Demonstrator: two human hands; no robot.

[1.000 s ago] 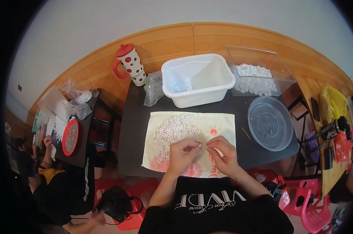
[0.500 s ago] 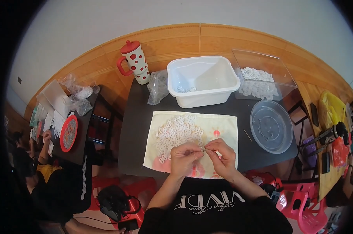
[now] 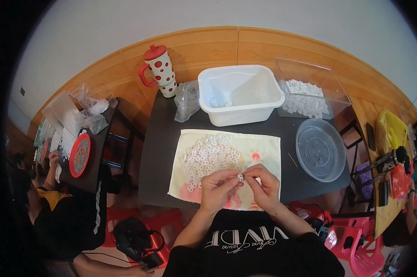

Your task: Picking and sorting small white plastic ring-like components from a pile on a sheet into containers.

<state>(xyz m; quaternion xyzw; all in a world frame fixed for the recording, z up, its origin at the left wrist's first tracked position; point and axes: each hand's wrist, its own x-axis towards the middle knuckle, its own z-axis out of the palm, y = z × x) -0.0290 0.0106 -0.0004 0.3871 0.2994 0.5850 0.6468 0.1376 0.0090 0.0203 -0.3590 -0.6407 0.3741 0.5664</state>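
Over the front of a cream cloth (image 3: 269, 150), my left hand (image 3: 215, 189) pinches a small white plastic piece (image 3: 240, 177) with two dark holes in it. My right hand (image 3: 265, 187) meets it from the right, thumb and forefinger closed together at the piece's edge. Anything else between those right fingertips is too small to make out. To the left of my hands a heap of similar white two-holed pieces (image 3: 208, 154) is spread on the cloth, partly hidden by my left hand.
Behind the cloth stands a white tub (image 3: 241, 117) with a few pieces inside. A clear box (image 3: 305, 108) of white parts, a round clear dish (image 3: 321, 171), a thin stick (image 3: 293, 159), a plastic bag (image 3: 186, 104) and a spotted tumbler (image 3: 162, 74) surround it. Another person sits left.
The small white piece has turned, so its two holes now show between my fingertips. My hands have stayed in nearly the same place.
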